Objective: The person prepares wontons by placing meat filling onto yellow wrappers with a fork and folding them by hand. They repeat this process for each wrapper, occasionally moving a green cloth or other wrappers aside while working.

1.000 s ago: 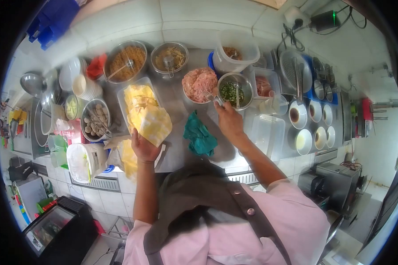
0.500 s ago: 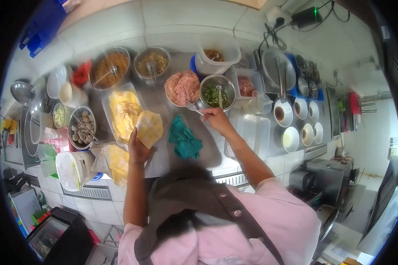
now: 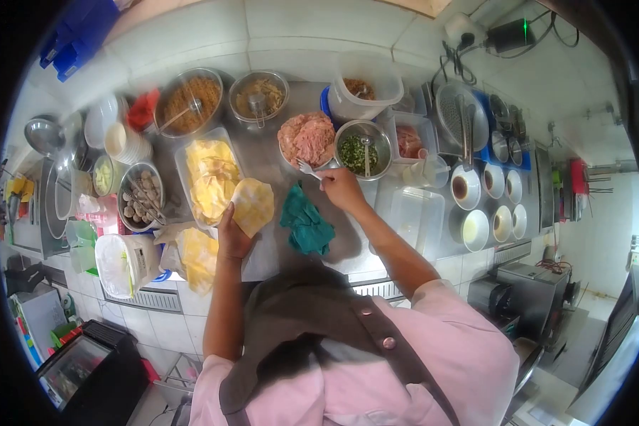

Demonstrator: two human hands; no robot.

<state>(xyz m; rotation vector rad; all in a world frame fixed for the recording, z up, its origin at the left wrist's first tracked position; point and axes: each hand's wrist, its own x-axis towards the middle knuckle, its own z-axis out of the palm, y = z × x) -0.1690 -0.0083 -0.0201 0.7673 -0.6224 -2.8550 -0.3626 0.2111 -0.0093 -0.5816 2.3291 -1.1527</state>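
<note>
Left hand: the hand (image 3: pixel 234 236) was curled, thumb on the near edge of a yellow wrapper (image 3: pixel 254 206); the sheet hid the fingers beneath.
Yellow wrapper: it was held just beside the wrapper stack (image 3: pixel 209 170), whose tray (image 3: pixel 241 157) was partly covered.
Right hand: the hand (image 3: pixel 342 189) was closed around a fork (image 3: pixel 309 169), its grip covering most of the handle.
Fork: the tines lay at the near edge of the minced meat (image 3: pixel 305 136); whether they touched it could not be told.
Minced meat: it heaped over its container, hiding most of that.
Herb bowl: chopped greens (image 3: pixel 351 153) showed around a spoon (image 3: pixel 367 157).
Teal cloth: it (image 3: pixel 305 221) lay crumpled between the forearms.
</note>
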